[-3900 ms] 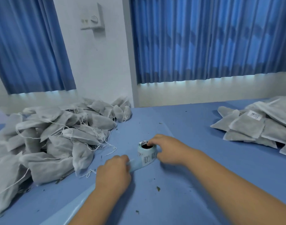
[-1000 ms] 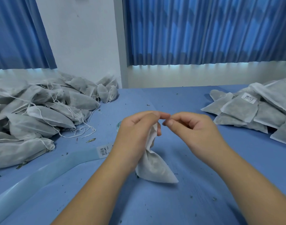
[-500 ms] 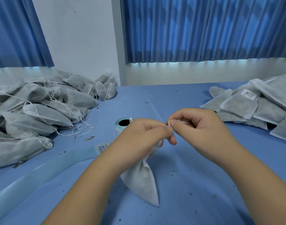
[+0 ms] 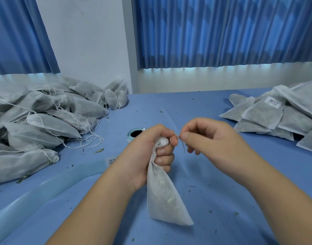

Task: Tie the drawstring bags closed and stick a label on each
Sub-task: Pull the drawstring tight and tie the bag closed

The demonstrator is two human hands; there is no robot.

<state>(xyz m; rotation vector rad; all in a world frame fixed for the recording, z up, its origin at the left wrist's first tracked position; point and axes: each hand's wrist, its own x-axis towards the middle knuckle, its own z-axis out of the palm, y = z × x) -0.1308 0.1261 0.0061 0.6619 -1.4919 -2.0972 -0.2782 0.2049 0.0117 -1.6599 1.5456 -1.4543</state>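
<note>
- Compared with the earliest frame, both hands have left the pale blue roll of labels (image 4: 134,133) and now work one white non-woven drawstring bag (image 4: 162,197) at the centre of the view. Compared with half a second ago, the hands sit slightly further apart.
- I read the left hand (image 4: 148,152) as clenched round the gathered neck of the bag, with a puckered tuft of fabric showing above the fingers.
- I read the right hand (image 4: 213,144) as pinching the thin white drawstring (image 4: 183,147) between thumb and forefinger, just beside the left knuckles.
- Bag position: it hangs tilted below the left fist, over the blue table surface (image 4: 222,183), with its lower corner toward the right forearm. I cannot tell whether that corner touches the table.
- Roll of labels: upright on the table just behind the left hand, partly hidden by it.
- Translucent pale blue backing strip (image 4: 45,188): runs from beside the left forearm toward the lower left edge, and one white barcode label (image 4: 110,160) sits on it near the wrist.
- Left side: a heap of grey filled bags (image 4: 45,121), with loose white strings trailing onto the table.
- Right side: a stack of flat grey bags (image 4: 275,121), well apart from the hands. One near the top carries a printed white sticker (image 4: 273,103).
- Small green-brown flakes (image 4: 98,151) lie scattered over the table.
- Blue pleated curtains (image 4: 222,32) hang behind the table.
</note>
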